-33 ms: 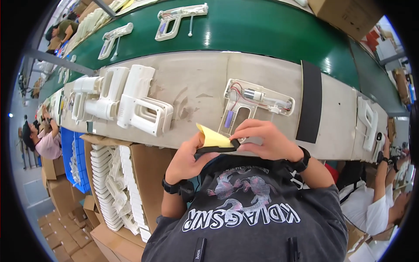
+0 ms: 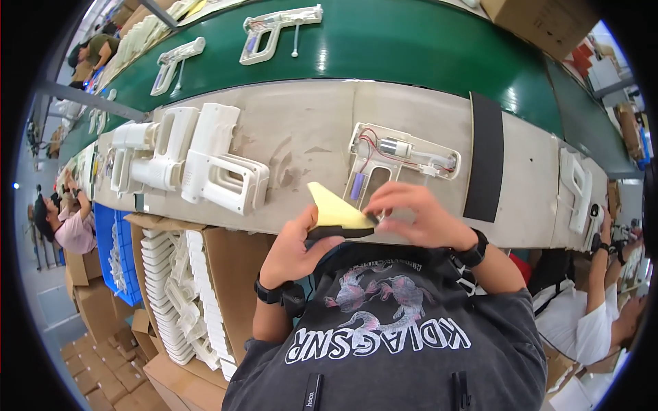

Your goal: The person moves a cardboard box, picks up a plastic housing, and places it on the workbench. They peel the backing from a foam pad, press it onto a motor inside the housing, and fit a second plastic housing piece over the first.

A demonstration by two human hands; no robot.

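Observation:
My left hand (image 2: pixel 291 248) grips a thin pad with a yellow paper-like face (image 2: pixel 336 209) and a black edge (image 2: pixel 339 233), just off the near edge of the bench. The fingers of my right hand (image 2: pixel 421 218) are pinched together at the pad's right end, and a small dark bit shows by the fingertips. Beyond my right hand lies an open white gun-shaped housing (image 2: pixel 406 152). Inside it are a silver motor (image 2: pixel 395 147), red wires and a purple cylindrical cell (image 2: pixel 357 185); my fingers partly cover its handle.
White housing shells (image 2: pixel 223 161) stand stacked on the bench at left. A black strip (image 2: pixel 485 157) lies at right. Behind runs a green conveyor belt (image 2: pixel 384 48) bearing open housings (image 2: pixel 281 31). Below left, a carton (image 2: pixel 236 267) holds more shells beside a blue bin (image 2: pixel 130 253). Co-workers sit at both sides.
The yellow face has tilted up and shows more of itself. My right fingers have shifted slightly at the pad's end. The whole view has slid a little.

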